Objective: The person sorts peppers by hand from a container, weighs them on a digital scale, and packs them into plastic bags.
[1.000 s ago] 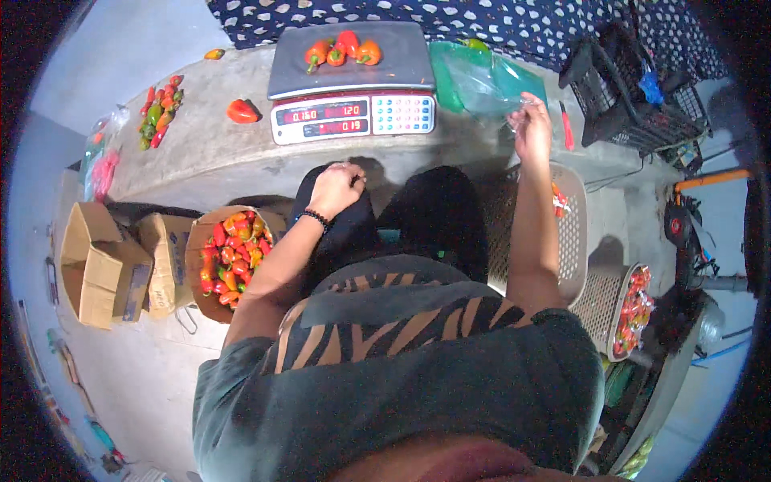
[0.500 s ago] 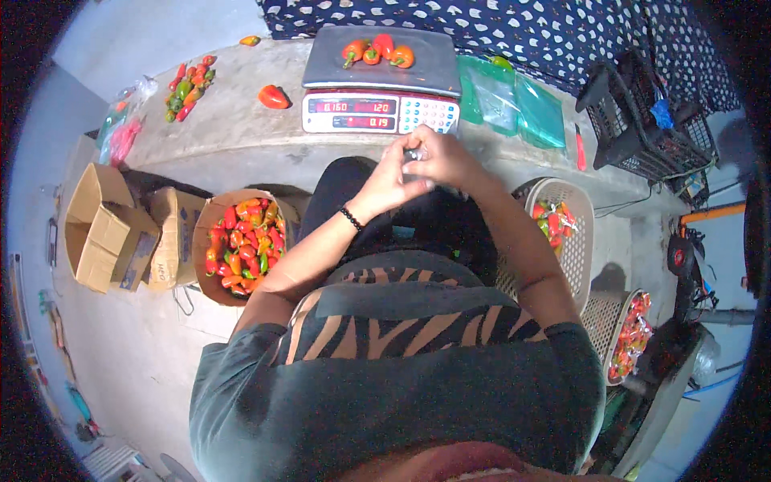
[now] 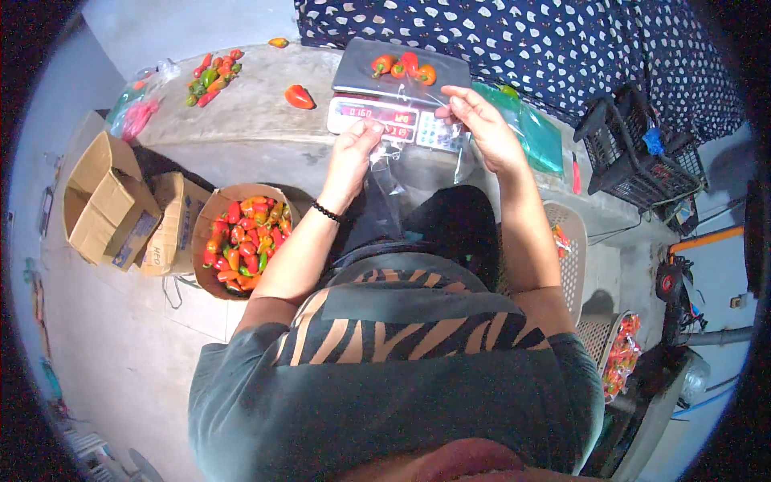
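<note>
A clear plastic bag [image 3: 389, 183] is stretched open between my two hands, hanging in front of the scale. My left hand [image 3: 350, 157], with a dark bead bracelet at its wrist, pinches one side of it. Closed on the other side, near the keypad, is my right hand [image 3: 487, 132]. Just beyond them stands a digital scale [image 3: 350, 126] with a lit red display, partly covered by the bag and my fingers. On its grey pan [image 3: 361, 74] lies a small group of red and orange peppers [image 3: 409, 63].
A single red pepper [image 3: 299, 97] and a pile of mixed peppers [image 3: 212, 78] lie on the concrete counter left of the scale. Green plastic bags [image 3: 540, 138] and a black crate [image 3: 642, 153] are rightward. A cardboard box of peppers [image 3: 215, 277] stands below left; a beige basket [image 3: 572, 269] below right.
My hands, earlier together over the crumpled bag, have moved apart and forward, spreading it open. The view has shifted slightly. The peppers on the pan stay put.
</note>
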The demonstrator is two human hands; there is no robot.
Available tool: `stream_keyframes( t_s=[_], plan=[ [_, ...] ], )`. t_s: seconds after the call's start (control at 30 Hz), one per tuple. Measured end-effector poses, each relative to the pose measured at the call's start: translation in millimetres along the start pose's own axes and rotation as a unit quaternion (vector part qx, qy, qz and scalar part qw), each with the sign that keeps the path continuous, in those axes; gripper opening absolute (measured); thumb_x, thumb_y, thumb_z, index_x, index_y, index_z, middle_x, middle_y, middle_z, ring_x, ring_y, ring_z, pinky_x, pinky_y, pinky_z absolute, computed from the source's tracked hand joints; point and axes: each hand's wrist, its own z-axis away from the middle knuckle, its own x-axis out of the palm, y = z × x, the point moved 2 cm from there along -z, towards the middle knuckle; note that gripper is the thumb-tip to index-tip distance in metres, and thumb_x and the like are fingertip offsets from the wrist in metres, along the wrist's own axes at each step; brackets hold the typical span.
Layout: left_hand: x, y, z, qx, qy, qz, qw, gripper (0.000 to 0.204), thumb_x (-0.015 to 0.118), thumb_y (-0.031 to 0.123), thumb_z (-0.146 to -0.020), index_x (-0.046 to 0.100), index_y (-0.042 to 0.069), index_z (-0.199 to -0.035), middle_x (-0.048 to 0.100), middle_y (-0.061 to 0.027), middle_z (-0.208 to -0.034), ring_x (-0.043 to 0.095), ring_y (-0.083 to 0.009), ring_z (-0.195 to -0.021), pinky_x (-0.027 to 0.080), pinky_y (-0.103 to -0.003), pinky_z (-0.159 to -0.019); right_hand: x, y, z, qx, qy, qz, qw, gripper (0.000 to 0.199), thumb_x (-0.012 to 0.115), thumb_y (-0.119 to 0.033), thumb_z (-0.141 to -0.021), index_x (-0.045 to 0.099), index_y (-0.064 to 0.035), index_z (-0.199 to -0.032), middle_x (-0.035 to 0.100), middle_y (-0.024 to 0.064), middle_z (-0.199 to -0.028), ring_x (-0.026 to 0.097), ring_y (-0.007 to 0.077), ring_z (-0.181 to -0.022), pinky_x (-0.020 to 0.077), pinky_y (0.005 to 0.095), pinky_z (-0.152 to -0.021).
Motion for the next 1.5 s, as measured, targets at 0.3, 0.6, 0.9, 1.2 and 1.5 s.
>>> stream_keyframes(
  t_s=[0.3, 0.6, 0.9, 1.2, 1.5],
  plan=[
    [0.2, 11.8, 8.2, 0.043, 0.033, -0.111, 0.992, 0.019, 0.052, 0.019, -0.087, 0.061, 0.003, -0.087, 0.057, 0.0022, -0.073, 0.05, -0.0043, -0.067, 0.039, -0.018, -0.06, 16.1, -11.5, 2.1, -0.19, 0.108, 0.328, 0.919, 0.041, 0.068, -0.028, -0.072, 0.058, -0.0059, -0.105, 0.06, 0.0114, -0.091, 0.058, 0.0156, -0.082, 0.0458, 0.0292, -0.073],
    [-7.8, -5.6, 9.0, 0.194, -0.03, -0.47, 0.86, 0.02, 0.053, 0.014, -0.075, 0.062, 0.007, -0.092, 0.062, -0.014, -0.087, 0.059, -0.0298, -0.083, 0.047, -0.037, -0.074, -22.6, 27.2, 12.6, 0.011, 0.073, 0.028, 0.997, 0.014, 0.057, -0.014, -0.08, 0.06, -0.0032, -0.089, 0.059, 0.0016, -0.08, 0.053, 0.0107, -0.07, 0.0424, 0.024, -0.065],
    [-161.4, -82.6, 74.7, -0.039, 0.138, -0.564, 0.813, 0.031, 0.055, 0.03, -0.078, 0.06, 0.004, -0.094, 0.055, -0.0188, -0.102, 0.051, -0.0352, -0.095, 0.041, -0.041, -0.085, -118.8, 40.5, 65.1, -0.15, 0.535, 0.049, 0.83, 0.022, 0.049, -0.021, -0.087, 0.049, 0.0004, -0.091, 0.051, 0.009, -0.081, 0.049, 0.0196, -0.073, 0.0464, 0.0361, -0.066],
    [-315.6, -191.4, 194.7, -0.398, 0.332, -0.536, 0.667, 0.052, 0.046, 0.044, -0.081, 0.047, 0.006, -0.116, 0.049, -0.0239, -0.112, 0.047, -0.0391, -0.105, 0.037, -0.044, -0.091, -66.7, 220.1, 118.0, 0.091, 0.186, 0.478, 0.853, 0.018, 0.041, -0.016, -0.091, 0.047, 0.0004, -0.095, 0.051, 0.0165, -0.082, 0.049, 0.0271, -0.076, 0.0405, 0.0344, -0.074],
    [-427.6, -217.0, 68.9, -0.366, 0.416, -0.518, 0.652, 0.041, 0.056, 0.025, -0.072, 0.054, 0.012, -0.111, 0.05, -0.0231, -0.109, 0.047, -0.0366, -0.105, 0.038, -0.041, -0.09, -61.2, 234.0, 98.7, 0.121, 0.206, 0.501, 0.832, 0.017, 0.042, -0.017, -0.092, 0.044, -0.0046, -0.08, 0.043, 0.0011, -0.074, 0.041, 0.0126, -0.07, 0.0383, 0.0251, -0.065]
  ],
)
